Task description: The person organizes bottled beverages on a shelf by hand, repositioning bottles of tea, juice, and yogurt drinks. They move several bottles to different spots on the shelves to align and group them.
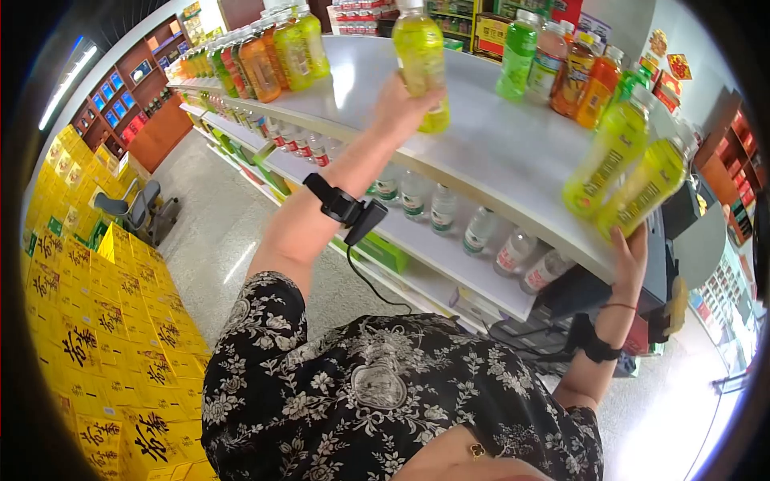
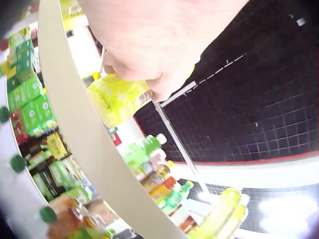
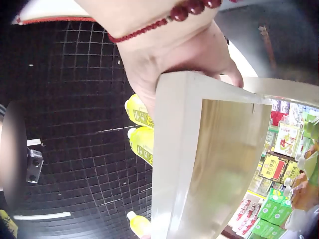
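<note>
My left hand grips a yellow-green drink bottle around its lower half, over the front edge of the top shelf. In the left wrist view, the bottle's base shows below my fingers, beside the pale shelf edge. My right hand is at the shelf's right end, just below two yellow-green bottles standing side by side. The right wrist view has this hand against the corner of the white shelf board, its fingertips partly hidden behind the board.
Green, pink and orange bottles stand farther back on the shelf, and a long row of bottles lines its left part. Water bottles fill the shelf below. Yellow cartons are stacked at left, near a grey chair.
</note>
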{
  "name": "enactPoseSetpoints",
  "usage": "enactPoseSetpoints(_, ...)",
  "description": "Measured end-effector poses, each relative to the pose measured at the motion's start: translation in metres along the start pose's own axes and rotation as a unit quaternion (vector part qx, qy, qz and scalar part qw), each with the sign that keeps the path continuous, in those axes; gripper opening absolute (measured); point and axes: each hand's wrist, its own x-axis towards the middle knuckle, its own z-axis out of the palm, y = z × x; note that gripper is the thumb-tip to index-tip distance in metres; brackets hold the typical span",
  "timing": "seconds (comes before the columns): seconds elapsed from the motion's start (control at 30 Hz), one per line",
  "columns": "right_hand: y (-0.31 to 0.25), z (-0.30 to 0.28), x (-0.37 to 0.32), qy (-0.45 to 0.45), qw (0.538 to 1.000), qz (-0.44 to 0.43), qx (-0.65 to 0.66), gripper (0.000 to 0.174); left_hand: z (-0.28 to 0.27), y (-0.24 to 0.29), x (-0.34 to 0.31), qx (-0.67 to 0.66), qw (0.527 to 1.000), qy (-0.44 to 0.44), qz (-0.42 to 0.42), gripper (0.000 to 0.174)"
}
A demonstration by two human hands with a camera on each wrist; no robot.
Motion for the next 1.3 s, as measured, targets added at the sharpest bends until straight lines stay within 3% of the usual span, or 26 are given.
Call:
enactPoseSetpoints(0.13,-0.011,0.009,-0.002,0.008,1.000,-0.003,-0.012,0.049,0.064,0.027,-0.028,-0.055,0.997,-0.050,0.012,0.047)
enactPoseSetpoints(0.3,-0.014,0.015,-0.001,0.000,1.000,0.010,-0.006,0.051,0.107,0.043,-0.045,-0.012,0.993,-0.102,0.066,0.056)
enactPoseSetpoints(0.43,-0.017,0.017,-0.001,-0.009,1.000,0.004,0.004,0.053,0.126,0.053,-0.058,0.081,0.992,-0.072,0.058,0.059)
enactPoseSetpoints(0.53,-0.016,0.014,0.001,-0.022,1.000,0.004,0.000,0.056,0.135,0.058,-0.064,0.081,0.992,-0.074,0.059,0.058)
enactPoseSetpoints(0.6,-0.017,0.015,0.000,-0.011,1.000,0.000,-0.007,0.058,0.139,0.059,-0.066,0.003,0.993,-0.099,0.070,0.057)
enactPoseSetpoints(0.93,-0.019,0.017,-0.001,-0.005,0.999,0.012,-0.034,0.059,0.140,0.068,-0.081,-0.079,0.992,-0.072,0.064,0.061)
enactPoseSetpoints(1.0,-0.017,0.017,-0.001,-0.007,1.000,-0.001,-0.011,0.059,0.138,0.071,-0.085,-0.058,0.991,-0.068,0.103,0.064)
enactPoseSetpoints(1.13,-0.017,0.016,-0.001,-0.009,1.000,-0.001,-0.019,0.059,0.138,0.061,-0.081,-0.087,0.992,-0.061,0.068,0.065)
enactPoseSetpoints(1.2,-0.018,0.015,0.000,-0.012,1.000,0.004,-0.014,0.058,0.132,0.060,-0.072,-0.194,0.970,-0.145,0.020,0.057)
enactPoseSetpoints(1.23,-0.019,0.016,0.000,-0.011,1.000,0.004,-0.015,0.058,0.126,0.062,-0.069,-0.194,0.970,-0.147,0.021,0.057)
enactPoseSetpoints(1.3,-0.020,0.016,-0.001,-0.009,1.000,-0.003,-0.022,0.058,0.112,0.072,-0.062,-0.218,0.943,-0.252,-0.019,0.051)
